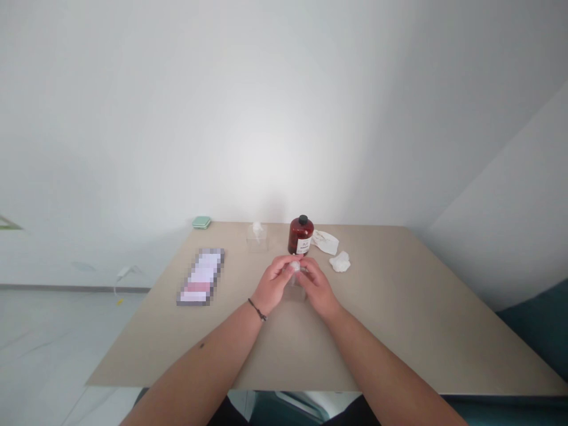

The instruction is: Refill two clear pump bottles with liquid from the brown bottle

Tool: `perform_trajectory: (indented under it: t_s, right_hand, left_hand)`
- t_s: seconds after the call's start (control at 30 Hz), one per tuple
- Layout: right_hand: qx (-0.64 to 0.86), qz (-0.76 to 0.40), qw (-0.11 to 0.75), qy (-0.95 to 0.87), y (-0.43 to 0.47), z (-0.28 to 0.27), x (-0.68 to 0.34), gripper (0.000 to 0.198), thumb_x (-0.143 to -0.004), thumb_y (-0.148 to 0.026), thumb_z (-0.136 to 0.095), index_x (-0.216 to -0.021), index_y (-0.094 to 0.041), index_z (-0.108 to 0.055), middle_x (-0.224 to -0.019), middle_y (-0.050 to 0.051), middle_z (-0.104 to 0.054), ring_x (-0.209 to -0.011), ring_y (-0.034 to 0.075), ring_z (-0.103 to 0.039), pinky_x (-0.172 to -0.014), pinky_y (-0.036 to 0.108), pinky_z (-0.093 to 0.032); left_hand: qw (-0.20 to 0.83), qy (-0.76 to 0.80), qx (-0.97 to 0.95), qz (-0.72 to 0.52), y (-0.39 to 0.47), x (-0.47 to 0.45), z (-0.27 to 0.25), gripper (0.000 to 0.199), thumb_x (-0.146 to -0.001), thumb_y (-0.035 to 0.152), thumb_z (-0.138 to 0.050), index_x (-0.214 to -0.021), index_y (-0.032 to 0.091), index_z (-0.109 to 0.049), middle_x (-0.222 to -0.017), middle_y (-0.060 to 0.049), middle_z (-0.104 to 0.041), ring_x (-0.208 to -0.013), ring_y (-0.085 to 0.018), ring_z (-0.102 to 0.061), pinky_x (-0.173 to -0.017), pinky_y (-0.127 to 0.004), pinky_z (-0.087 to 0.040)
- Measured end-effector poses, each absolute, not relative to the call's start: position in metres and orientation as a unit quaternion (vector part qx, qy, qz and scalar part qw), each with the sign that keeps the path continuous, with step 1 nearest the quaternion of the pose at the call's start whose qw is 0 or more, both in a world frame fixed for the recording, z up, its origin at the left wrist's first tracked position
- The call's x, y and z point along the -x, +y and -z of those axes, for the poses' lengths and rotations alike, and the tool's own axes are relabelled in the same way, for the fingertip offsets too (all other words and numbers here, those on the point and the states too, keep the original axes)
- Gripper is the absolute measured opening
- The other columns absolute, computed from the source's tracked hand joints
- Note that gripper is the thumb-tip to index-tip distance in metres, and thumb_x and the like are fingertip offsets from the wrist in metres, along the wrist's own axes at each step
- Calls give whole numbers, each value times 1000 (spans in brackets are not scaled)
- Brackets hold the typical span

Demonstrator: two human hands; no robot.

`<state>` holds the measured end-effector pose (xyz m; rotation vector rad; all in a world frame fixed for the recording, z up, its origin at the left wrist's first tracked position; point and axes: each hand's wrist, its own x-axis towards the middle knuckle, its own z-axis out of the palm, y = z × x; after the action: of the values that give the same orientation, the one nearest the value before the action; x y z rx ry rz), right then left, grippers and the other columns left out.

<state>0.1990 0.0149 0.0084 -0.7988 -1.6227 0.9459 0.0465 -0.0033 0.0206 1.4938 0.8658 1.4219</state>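
Fingertips of my left hand point(277, 280) and my right hand point(318, 285) meet around a small white wad point(294, 266), perhaps tissue or cotton; both hands are closed on it. Just below the wad stands a clear box point(295, 291), partly hidden by my fingers. Directly behind my hands is a dark red-brown bottle point(301, 235) with a black cap and a white label. Another clear box point(257, 244) stands to the left, with a white wad point(257, 227) showing at its top.
A phone point(202, 277) lies on the table point(386, 331) at left. Near the back left corner sits a small green case point(202, 222). Right of the bottle are a white packet point(325, 242) and a crumpled white piece point(339, 261). A wall point(275, 118) rises behind.
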Motion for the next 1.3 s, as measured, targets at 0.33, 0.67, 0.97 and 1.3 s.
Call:
perform_trajectory:
  t_s: [0.33,0.67,0.97,1.3]
  right_hand:
    - [343,-420,521,-659,13,-12,-197,23,-88,-46,-64,-95,-24,-62,-109,5,-60,-107,23,-57,-89,38,-48]
    - [365,-455,522,-622,13,-8,-195,33,-80,-51,-70,-91,-24,-53,-100,3,-60,-93,21,-58,-80,35,-50]
    - [350,-468,522,-622,13,-9,-197,36,-80,-52,-70,-99,-24,-57,-102,4,-62,-93,21,-59,-83,37,-49]
    - [355,-470,516,-622,14,-8,-197,39,-80,-55,-68,-102,-25,-56,-105,4,-64,-92,21,-61,-81,36,-50]
  left_hand:
    - [451,345,-586,-578,-4,-47,-23,33,-94,44,-59,-115,20,-69,-129,-11,-68,-121,-25,-61,-107,-39,-44]
    - [453,343,-586,-577,-4,-47,-20,34,-95,44,-57,-117,21,-68,-130,-10,-67,-124,-26,-60,-109,-42,-43]
    - [449,348,-580,-583,-7,-47,-26,34,-93,46,-59,-113,20,-68,-129,-10,-68,-122,-25,-61,-108,-40,-44]
    - [450,343,-578,-588,-5,-47,-24,33,-93,45,-59,-114,20,-68,-130,-11,-68,-122,-25,-61,-107,-40,-44]
